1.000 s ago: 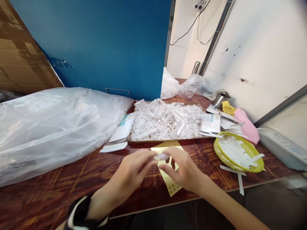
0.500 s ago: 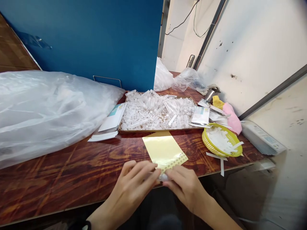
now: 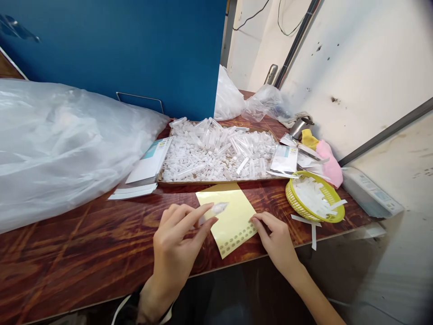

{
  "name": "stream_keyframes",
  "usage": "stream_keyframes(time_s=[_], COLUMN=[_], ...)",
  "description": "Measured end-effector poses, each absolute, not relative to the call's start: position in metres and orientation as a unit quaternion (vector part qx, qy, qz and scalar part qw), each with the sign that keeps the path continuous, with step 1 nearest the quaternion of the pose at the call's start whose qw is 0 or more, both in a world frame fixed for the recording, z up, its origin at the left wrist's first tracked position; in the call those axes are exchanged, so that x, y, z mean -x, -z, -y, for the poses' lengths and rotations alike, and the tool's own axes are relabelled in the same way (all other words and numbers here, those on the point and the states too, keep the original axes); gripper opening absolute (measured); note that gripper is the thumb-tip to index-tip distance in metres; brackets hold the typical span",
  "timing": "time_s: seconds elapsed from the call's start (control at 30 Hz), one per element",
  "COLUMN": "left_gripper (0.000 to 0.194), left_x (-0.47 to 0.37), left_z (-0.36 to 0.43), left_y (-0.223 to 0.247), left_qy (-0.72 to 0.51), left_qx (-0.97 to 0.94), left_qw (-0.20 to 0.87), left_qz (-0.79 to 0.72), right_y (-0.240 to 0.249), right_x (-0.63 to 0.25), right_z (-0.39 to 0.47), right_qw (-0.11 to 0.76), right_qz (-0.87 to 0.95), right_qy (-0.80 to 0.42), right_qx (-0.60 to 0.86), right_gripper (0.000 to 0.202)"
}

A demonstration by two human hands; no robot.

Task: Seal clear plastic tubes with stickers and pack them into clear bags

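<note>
Between thumb and fingers, my left hand (image 3: 182, 239) holds a small clear tube (image 3: 219, 207) with white contents, above the left part of a yellow sticker sheet (image 3: 226, 207). The sheet lies on the table, with rows of small round stickers (image 3: 238, 238) along its near edge. My right hand (image 3: 275, 237) pinches at the sheet's right corner, by the end of the sticker rows; whether a sticker is between its fingertips is too small to tell. Behind the sheet is a shallow cardboard tray (image 3: 216, 182) heaped with clear tubes and small white pieces.
A large plastic bag (image 3: 67, 149) covers the left side. White cards (image 3: 149, 164) lie beside the tray, and more packets (image 3: 284, 160) on its right. A yellow basket (image 3: 301, 210) of white strips stands at right, near a grey device (image 3: 372, 194). Behind is a blue panel (image 3: 135, 49).
My hands have moved apart. The left has lifted the tube up and left over the sheet, while the right has shifted right to the sheet's corner. The camera view has shifted slightly.
</note>
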State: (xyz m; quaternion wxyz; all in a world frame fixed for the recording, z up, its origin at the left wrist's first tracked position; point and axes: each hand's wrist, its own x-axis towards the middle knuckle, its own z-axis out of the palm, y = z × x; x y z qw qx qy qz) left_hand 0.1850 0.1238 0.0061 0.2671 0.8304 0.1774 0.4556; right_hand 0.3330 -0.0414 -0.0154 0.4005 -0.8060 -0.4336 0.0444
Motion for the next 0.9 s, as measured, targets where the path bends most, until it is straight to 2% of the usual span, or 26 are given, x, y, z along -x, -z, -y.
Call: stream_keyframes(time_s=[0.17,0.4,0.63,0.9], left_gripper=[0.011,0.013,0.027,0.027], left_x=[-0.184,-0.189,-0.192,-0.191], left_z=[-0.119,-0.119,-0.119,-0.118], left_y=[-0.003,0.008,0.011,0.012], left_qy=[-0.417,-0.268,-0.224,-0.209], left_qx=[-0.808,-0.808,-0.807,-0.814], left_qw=[0.342,0.446,0.467,0.468], left_qz=[-0.238,-0.277,-0.282,-0.274], right_y=[0.019,0.019,0.016,0.023], right_x=[-0.333,-0.331,-0.331,-0.326], right_z=[0.041,0.043,0.044,0.044], right_qw=[0.402,0.383,0.408,0.399], right_qz=[0.436,0.456,0.431,0.461], right_qy=[-0.024,-0.011,-0.019,0.029], right_qx=[0.805,0.803,0.805,0.792], right_gripper=[0.015,0.016,0.014,0.014])
